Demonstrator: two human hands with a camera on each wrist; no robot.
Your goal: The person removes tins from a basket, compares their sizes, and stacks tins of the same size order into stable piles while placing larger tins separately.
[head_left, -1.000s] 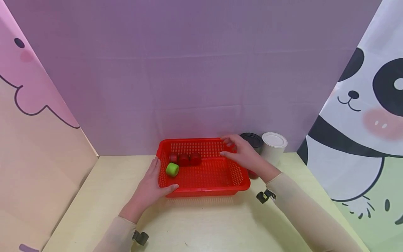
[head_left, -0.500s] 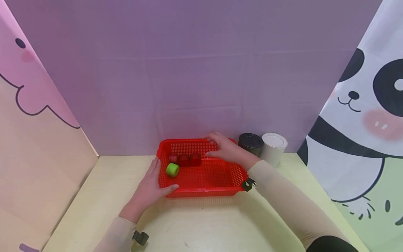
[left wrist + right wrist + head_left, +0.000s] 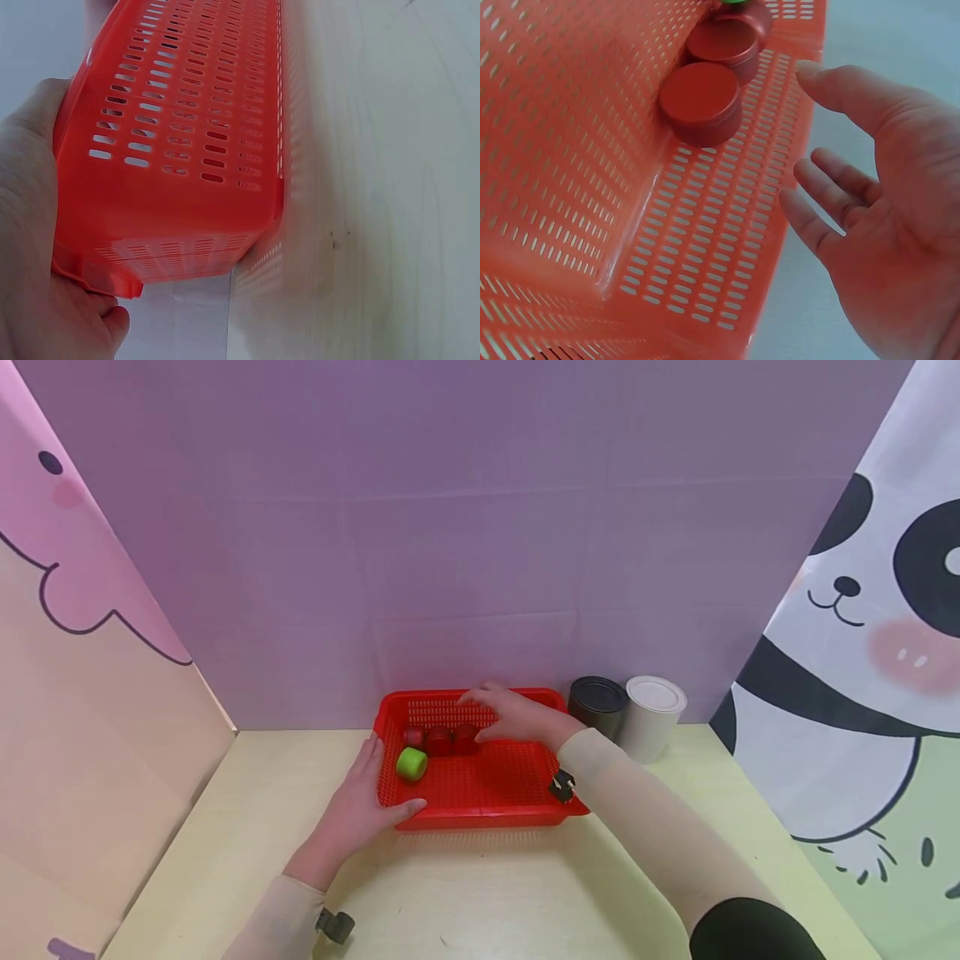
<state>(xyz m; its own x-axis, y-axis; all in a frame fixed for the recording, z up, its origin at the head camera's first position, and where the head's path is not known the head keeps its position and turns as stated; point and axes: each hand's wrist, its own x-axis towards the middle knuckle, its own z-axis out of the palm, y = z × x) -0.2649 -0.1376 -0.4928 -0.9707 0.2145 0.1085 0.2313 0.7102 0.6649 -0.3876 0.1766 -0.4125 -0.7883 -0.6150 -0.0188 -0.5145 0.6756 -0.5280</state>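
A red perforated plastic basket stands on the table. My left hand holds its left front corner, thumb along the front rim and fingers at the left rim; the left wrist view shows fingertips bent at the rim. Several round red tins lie in a row along the basket's back wall, with a small green cylinder in front of them. Over the back of the basket, my right hand is spread with nothing between thumb and fingers. Its thumb is nearest the rightmost red tin.
To the basket's right stand a can with a black lid and a white can, close against the purple backdrop. Pale wooden tabletop extends in front. Printed panels flank both sides.
My right hand has moved left, from the basket's right end to over its back near the red tins. The left hand and the basket have stayed in place.
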